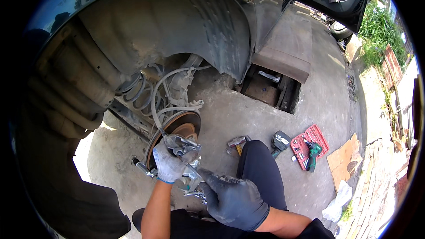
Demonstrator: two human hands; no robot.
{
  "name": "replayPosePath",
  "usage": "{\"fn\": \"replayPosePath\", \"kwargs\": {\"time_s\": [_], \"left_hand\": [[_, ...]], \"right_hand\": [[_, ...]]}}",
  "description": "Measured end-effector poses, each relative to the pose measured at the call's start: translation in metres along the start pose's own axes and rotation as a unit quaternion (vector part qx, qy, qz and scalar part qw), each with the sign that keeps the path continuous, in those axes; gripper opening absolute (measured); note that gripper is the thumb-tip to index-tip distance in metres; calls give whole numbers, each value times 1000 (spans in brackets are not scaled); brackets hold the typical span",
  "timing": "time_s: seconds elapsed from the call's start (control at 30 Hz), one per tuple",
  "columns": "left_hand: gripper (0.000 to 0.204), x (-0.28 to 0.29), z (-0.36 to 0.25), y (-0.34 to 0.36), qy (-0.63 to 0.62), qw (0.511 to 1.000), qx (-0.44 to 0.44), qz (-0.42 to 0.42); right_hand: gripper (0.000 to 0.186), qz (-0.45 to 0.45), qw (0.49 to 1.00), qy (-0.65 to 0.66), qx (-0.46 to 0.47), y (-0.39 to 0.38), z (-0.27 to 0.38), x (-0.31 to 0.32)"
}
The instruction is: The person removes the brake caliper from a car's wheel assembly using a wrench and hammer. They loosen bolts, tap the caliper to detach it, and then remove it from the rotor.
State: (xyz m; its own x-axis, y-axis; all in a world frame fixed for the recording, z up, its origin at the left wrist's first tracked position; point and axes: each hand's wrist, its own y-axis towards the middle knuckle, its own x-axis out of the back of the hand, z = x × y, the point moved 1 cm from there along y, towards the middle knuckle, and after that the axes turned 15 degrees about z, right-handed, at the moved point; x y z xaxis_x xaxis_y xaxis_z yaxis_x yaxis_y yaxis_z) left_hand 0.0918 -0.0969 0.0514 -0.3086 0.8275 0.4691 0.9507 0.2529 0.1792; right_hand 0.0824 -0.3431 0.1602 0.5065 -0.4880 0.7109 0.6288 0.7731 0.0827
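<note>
My left hand (169, 163), in a pale glove with a blue cuff, is closed around a grey metal brake caliper (180, 145) with a coil spring (189, 141) on its side. The caliper is at the near edge of a rust-brown brake disc (192, 119). A grey cable (156, 97) runs down into it. My right hand (237, 199), in a black glove, is closed just below and to the right. From its fingertips a slim silver tool (195, 171) reaches to the caliper; its exact kind is hidden. Several shiny wrenches (192, 191) show beneath my hands.
The wheel arch (177, 22) curves overhead, with a suspension spring (142, 93) inside. A rectangular floor pit (263, 90) opens ahead right. By my knee (261, 168) are a black power tool (280, 140), a green cordless drill (313, 152) on a red socket case (322, 135), and cardboard (343, 161).
</note>
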Motion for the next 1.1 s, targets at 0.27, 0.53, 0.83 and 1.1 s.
{"fn": "replayPosePath", "kwargs": {"time_s": [0.27,0.53,0.83,1.1], "left_hand": [[56,-3,2,2,-81,996,22,-3],[56,-3,-12,-2,11,1000,-2,-6],[45,-12,-33,4,-47,997,-53,-27],[46,-11,-39,2,-40,999,-24,-12]], "right_hand": [[40,24,999,42,-22,2,-2,1],[42,35,997,48,-47,6,-3,-5],[47,71,992,-3,-102,13,21,9],[50,39,996,15,-79,14,22,6]]}}
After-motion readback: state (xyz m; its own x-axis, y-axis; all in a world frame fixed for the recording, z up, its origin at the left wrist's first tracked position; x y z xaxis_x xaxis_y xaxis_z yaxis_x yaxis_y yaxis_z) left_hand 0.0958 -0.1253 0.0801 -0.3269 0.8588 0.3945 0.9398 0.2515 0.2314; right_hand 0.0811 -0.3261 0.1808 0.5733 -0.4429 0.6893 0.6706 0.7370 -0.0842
